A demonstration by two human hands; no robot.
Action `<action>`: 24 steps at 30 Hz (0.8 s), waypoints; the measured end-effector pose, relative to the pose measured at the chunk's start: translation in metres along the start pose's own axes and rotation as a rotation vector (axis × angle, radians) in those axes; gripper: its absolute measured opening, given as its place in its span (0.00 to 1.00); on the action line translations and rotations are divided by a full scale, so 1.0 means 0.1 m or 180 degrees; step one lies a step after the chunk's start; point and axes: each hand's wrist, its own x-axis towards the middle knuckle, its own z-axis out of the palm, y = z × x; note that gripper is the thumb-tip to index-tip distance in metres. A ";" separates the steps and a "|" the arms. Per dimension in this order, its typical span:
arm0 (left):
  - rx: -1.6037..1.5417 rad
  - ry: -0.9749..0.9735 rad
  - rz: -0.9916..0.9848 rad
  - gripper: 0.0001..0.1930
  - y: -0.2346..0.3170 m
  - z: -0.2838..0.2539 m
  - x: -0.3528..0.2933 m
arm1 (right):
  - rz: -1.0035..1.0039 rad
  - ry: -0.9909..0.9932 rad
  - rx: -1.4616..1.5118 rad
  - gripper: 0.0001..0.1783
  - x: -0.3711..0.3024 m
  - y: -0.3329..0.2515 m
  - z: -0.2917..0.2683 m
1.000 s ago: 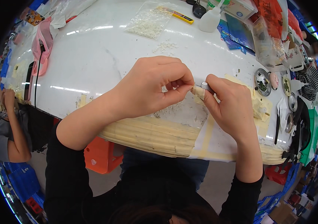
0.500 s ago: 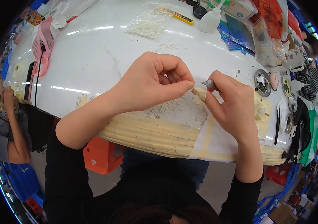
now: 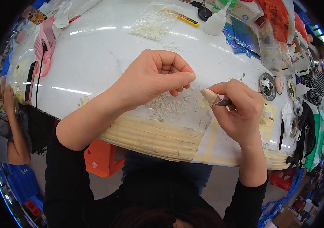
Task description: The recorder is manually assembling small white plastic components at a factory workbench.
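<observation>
My left hand (image 3: 156, 78) hovers over the white table (image 3: 93, 68) with thumb and forefinger pinched together; I see nothing between them. Just to its right, my right hand (image 3: 240, 114) grips a small metal tool (image 3: 224, 102), likely tweezers, whose tip points left toward the left fingertips. The right thumb (image 3: 208, 96) is wrapped in beige tape. Beneath the two hands a loose heap of tiny white pieces (image 3: 166, 107) lies on the table. The hands are a short gap apart.
Beige tape strips (image 3: 150, 133) cover the table's near edge. Farther back lie a clear bag of white pieces (image 3: 152, 23), a yellow utility knife (image 3: 187, 19) and a white squeeze bottle (image 3: 215, 23). Round tins (image 3: 267, 84) sit right, a pink item (image 3: 42, 43) left. Another person (image 3: 4, 129) sits left.
The hands, which met at the tool's tip, have drawn slightly apart. My left hand has lifted a little up and left; the right hand has stayed with the tool.
</observation>
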 end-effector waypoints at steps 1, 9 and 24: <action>-0.0021 -0.0025 -0.0007 0.08 -0.01 0.00 0.00 | 0.0043 0.0002 0.0013 0.13 0.00 -0.01 0.00; -0.0036 -0.0095 -0.0067 0.08 -0.01 0.01 0.00 | 0.0269 0.0145 0.0022 0.12 0.01 -0.03 0.03; -0.1080 -0.0283 -0.0592 0.08 -0.09 0.03 0.01 | 0.0152 0.0278 0.0236 0.30 -0.02 0.00 0.11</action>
